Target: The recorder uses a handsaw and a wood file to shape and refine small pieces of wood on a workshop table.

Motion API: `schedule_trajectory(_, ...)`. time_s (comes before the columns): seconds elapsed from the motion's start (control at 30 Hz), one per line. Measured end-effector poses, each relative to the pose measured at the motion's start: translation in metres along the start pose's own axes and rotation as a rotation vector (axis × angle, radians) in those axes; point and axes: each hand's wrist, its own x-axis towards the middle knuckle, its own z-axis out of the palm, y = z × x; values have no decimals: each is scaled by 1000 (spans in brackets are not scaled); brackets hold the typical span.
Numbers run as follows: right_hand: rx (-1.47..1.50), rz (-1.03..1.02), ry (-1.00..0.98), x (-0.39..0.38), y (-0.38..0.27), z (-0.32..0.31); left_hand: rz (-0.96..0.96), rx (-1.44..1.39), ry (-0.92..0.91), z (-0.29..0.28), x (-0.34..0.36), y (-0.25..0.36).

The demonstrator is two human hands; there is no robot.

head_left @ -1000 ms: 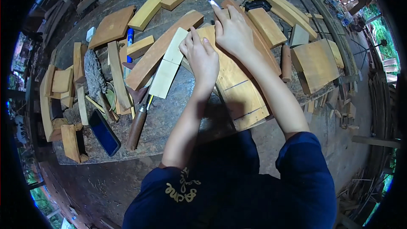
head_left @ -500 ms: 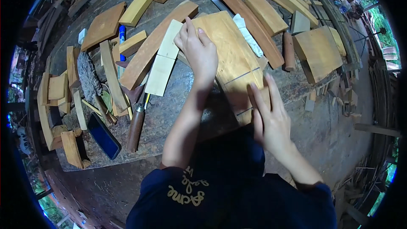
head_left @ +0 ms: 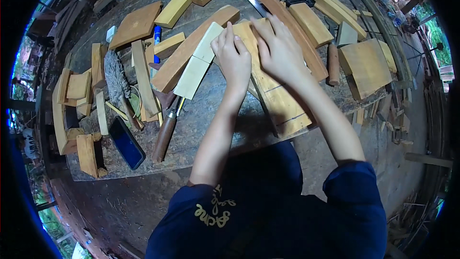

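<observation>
A broad yellow-brown wooden board (head_left: pixel 286 101) with dark lines across its near part lies slanting toward me, its near end at the bench's front edge. My left hand (head_left: pixel 233 55) is at its far left edge, thumb over the board and fingers bent beside it; their exact contact is partly hidden. My right hand (head_left: pixel 281 50) rests over the far part of the board, fingers stretched out and apart, hiding much of that end. Left of my left hand lies a pale wooden block (head_left: pixel 197 64) with a line across it, against a curved brown wood piece (head_left: pixel 184 55).
A wooden-handled chisel (head_left: pixel 165 136), a phone (head_left: pixel 126 143) and a grey brush (head_left: pixel 116 74) lie on the left. A saw blade (head_left: pixel 256 5), a long brown strip (head_left: pixel 306 43), a round wooden handle (head_left: pixel 333 64) and a thick block (head_left: pixel 366 69) lie beyond and to the right.
My right hand has moved from the near end of the board up to its far part. My left hand keeps its place at the board's edge. The whole view has shifted slightly.
</observation>
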Motion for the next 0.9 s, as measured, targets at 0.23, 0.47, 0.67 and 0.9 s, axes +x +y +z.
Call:
schedule_trajectory(0.23, 56, 165, -349, -128, -69, -93, -11, 41, -17, -6, -2, 3)
schedule_trajectory(0.47, 10, 10, -93, -44, -41, -21, -10, -25, -41, -9, 3, -1)
schedule_trajectory(0.67, -115, 82, 26, 47, 1, 33, 12, -20, -49, 1, 2, 6)
schedule_trajectory(0.9, -34, 19, -86, -45, -29, -26, 17, -2, -41, -6, 1, 2)
